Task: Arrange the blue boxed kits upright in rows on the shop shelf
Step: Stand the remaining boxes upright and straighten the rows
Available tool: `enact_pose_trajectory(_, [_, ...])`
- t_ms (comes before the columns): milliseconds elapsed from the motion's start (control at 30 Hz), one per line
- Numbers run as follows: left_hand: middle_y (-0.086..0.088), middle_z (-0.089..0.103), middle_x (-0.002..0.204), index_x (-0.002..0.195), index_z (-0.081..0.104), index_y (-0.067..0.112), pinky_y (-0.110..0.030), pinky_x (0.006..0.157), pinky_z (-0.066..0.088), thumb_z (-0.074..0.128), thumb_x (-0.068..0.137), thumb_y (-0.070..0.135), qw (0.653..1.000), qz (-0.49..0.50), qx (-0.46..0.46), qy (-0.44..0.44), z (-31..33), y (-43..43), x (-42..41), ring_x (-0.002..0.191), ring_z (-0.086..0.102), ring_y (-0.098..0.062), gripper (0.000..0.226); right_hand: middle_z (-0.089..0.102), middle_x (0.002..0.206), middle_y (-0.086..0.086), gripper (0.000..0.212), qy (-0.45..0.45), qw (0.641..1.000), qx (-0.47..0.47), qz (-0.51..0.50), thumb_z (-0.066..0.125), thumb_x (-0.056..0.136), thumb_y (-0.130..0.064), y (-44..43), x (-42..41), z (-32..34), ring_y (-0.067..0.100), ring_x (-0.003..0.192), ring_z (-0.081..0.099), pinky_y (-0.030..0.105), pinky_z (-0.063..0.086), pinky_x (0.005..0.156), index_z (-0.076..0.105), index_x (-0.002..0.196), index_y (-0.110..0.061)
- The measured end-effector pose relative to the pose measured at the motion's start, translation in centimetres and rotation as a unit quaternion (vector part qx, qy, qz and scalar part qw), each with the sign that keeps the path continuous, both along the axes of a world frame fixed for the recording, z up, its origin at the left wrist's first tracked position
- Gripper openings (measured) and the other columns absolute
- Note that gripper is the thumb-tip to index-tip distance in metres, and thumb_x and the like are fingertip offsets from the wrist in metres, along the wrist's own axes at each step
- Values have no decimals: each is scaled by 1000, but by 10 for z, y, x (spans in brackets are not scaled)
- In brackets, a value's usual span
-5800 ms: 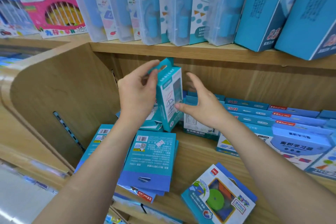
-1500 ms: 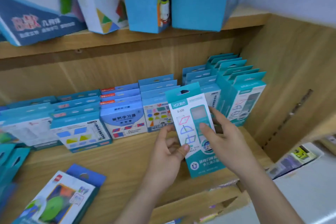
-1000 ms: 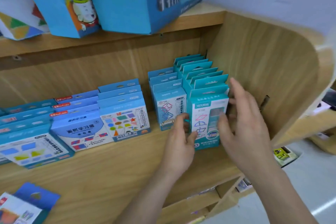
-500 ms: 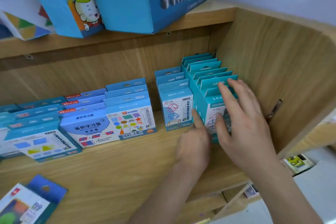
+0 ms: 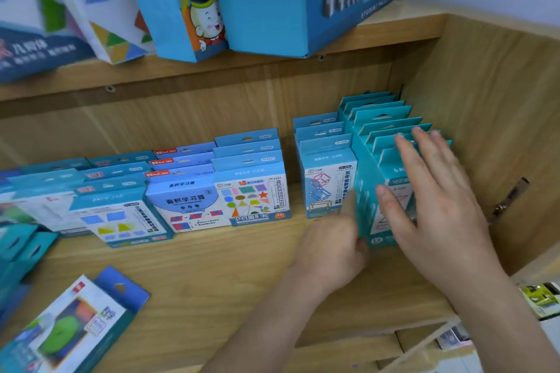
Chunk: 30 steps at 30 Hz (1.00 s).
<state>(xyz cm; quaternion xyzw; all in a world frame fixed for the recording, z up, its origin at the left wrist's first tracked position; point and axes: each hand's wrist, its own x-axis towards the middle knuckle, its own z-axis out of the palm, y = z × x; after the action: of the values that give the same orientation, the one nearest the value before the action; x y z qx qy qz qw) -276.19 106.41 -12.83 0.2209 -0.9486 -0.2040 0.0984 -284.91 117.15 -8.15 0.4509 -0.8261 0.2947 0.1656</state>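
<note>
A row of several teal boxed kits (image 5: 382, 117) stands upright at the shelf's far right, against the wooden side wall (image 5: 497, 130). My right hand (image 5: 433, 206) lies flat and open on the face of the front teal kit (image 5: 367, 215), fingers spread over its top tab. My left hand (image 5: 330, 254) is curled at that kit's lower left corner, one finger pressed up along its side. Neither hand grips a box. Left of this row stand upright rows of light blue kits (image 5: 327, 185).
More upright rows of blue kits (image 5: 251, 191) fill the back of the wooden shelf board (image 5: 212, 275). One kit with a green disc (image 5: 69, 327) lies flat at the front left, teal kits (image 5: 18, 248) lie at the left edge. Large blue boxes (image 5: 266, 0) stand on the shelf above.
The teal kit I held in both hands went to the front of the right-hand row. My hands let go of it and now press it back against the row.
</note>
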Motion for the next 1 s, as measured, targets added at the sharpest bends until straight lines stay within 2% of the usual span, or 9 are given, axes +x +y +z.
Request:
enact_pose_trajectory(133, [1,57,131,135,46,22,-31,96,46,55,86,12,985,15,-54,162,25,-27,32,113,55,-17,51,25,156,6,63,-8,1000,-24,8,41,92,-42,-4,3,2,19,146,13,47,19,117,28,147,-16])
enact_pose_trajectory(233, [-1,59,125,124,58,17,-31,95,41,64,80,10,962,69,-152,217,35,-60,46,111,50,-22,45,26,156,5,60,-11,999,-40,18,42,92,-41,-5,5,4,18,146,15,47,19,117,31,147,-16])
enact_pose_trajectory(400, [-12,42,143,139,41,27,-49,107,33,78,71,31,941,119,-311,54,43,-106,61,129,36,-32,78,29,154,5,58,-23,997,-64,21,44,92,-37,-6,9,11,18,145,17,48,20,117,34,145,-14])
enact_pose_trajectory(533, [-9,28,152,146,25,32,-49,115,18,76,72,42,939,130,-315,-41,33,-123,62,137,26,-30,90,32,152,-3,55,-42,991,-112,57,46,93,-32,-15,31,19,10,144,21,36,25,115,35,144,-17])
enact_pose_trajectory(667, [-10,40,145,144,33,28,-51,111,24,80,67,38,936,144,-322,-14,25,-127,60,131,37,-31,90,29,138,-43,55,-283,930,-129,194,51,93,-40,-43,75,18,-22,130,22,-2,17,102,29,144,-40])
enact_pose_trajectory(767, [-11,42,144,142,37,25,-52,110,24,74,72,35,932,153,-328,13,21,-130,62,130,39,-32,80,34,105,-59,68,-468,848,-109,226,60,90,-35,-89,86,-1,-25,114,37,-3,30,83,23,148,-34])
enact_pose_trajectory(833, [-13,43,143,142,37,23,-53,109,27,71,73,37,932,162,-323,37,19,-132,68,129,40,-34,78,36,115,-48,74,-497,835,-103,211,58,89,-41,-118,83,-6,-17,114,37,1,30,81,17,150,-32])
enact_pose_trajectory(933, [-14,42,143,142,35,23,-54,107,33,78,65,42,929,188,-317,36,14,-142,82,128,41,-36,90,35,146,-14,78,-472,856,-134,164,59,88,-45,-149,78,-6,2,133,32,20,29,107,17,150,-24])
enact_pose_trajectory(1000, [-14,41,144,140,36,24,-54,105,35,83,59,47,927,198,-317,24,12,-148,91,128,42,-36,97,33,148,-8,77,-438,881,-142,113,60,87,-42,-156,75,-6,10,138,28,27,23,114,20,149,-20])
